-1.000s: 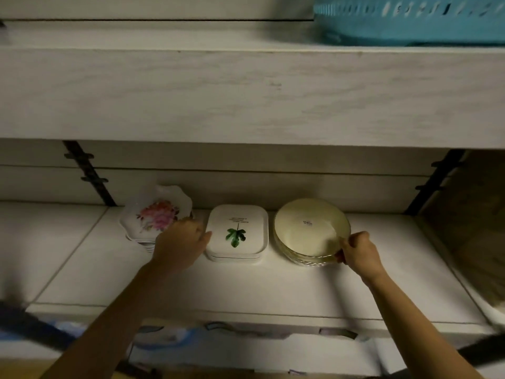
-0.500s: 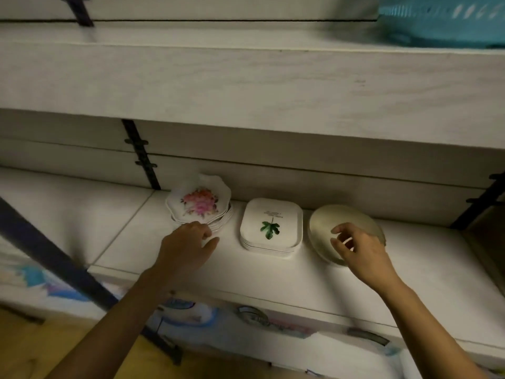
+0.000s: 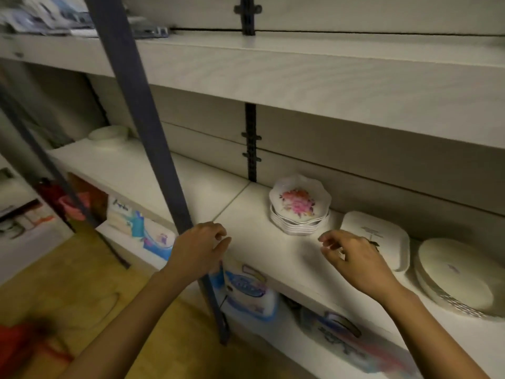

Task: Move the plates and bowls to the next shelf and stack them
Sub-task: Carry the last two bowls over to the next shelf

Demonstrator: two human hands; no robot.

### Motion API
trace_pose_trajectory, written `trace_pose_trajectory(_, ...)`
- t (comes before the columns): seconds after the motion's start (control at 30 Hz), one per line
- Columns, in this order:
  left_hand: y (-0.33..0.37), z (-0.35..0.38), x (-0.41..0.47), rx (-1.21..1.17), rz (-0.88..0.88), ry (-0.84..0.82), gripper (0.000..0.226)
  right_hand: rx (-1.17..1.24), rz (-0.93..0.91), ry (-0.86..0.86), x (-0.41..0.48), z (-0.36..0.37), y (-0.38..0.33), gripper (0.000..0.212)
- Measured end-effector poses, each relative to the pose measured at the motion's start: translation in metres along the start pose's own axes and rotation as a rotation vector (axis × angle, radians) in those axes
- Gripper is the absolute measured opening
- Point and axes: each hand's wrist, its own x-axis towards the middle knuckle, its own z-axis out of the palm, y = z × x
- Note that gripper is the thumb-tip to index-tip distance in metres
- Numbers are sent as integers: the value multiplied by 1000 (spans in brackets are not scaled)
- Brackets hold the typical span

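Both hands are released and hold nothing. The left hand (image 3: pixel 199 250) hangs at the front edge of the shelf (image 3: pixel 259 242), fingers loosely curled and thumb apart from them. It lies against the dark slanted post (image 3: pixel 142 119) that crosses the view. Whether skin touches the post cannot be told. The right hand (image 3: pixel 355 258) hovers above the shelf board with its fingers bent and spread, their tips pointing towards 10 o'clock, and no plate between them.

The stack of scalloped floral plates (image 3: pixel 299 206) stands on the shelf at 11 o'clock from the right hand and 2 o'clock from the left, near both and apart from both. The stack of square white plates (image 3: pixel 388 233) sits at 2 o'clock from the right hand, whose back covers its near corner; contact cannot be judged. Just beside that, at 3 o'clock, rests the stack of round cream plates (image 3: pixel 456 274).

Far off at 10 o'clock from the left hand, beyond the post, a white bowl (image 3: pixel 109 132) sits on the neighbouring shelf section. Blurred blue-and-white packages (image 3: pixel 246 291) lie on the level beneath.
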Motion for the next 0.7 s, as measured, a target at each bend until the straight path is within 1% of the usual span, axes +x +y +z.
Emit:
trace_pose_trajectory(0.13,-55,-22,-15,21,-22,39,23,1,-89,-29,19,23,-58,20)
trace_pose_trajectory(0.23,-100,-43,-23,17,-36,4,22,32,-133,-39,31,46,-105,20)
trace_pose_trajectory(0.33,-150,-61,-27,46,-47,16,25,39,-174,-43,43,72,-153,22)
trace_pose_trajectory(0.5,-231,-87,-31,83,-65,-27,31,76,-193,-25,63,113,-225,20)
trace_pose_trajectory(0.6,-271,-106,-29,97,-95,-42,28,87,-214,-36,77,130,-267,23)
trace_pose_trajectory(0.7,-305,-120,-23,109,-126,-14,27,81,-233,-53,98,145,-303,26)
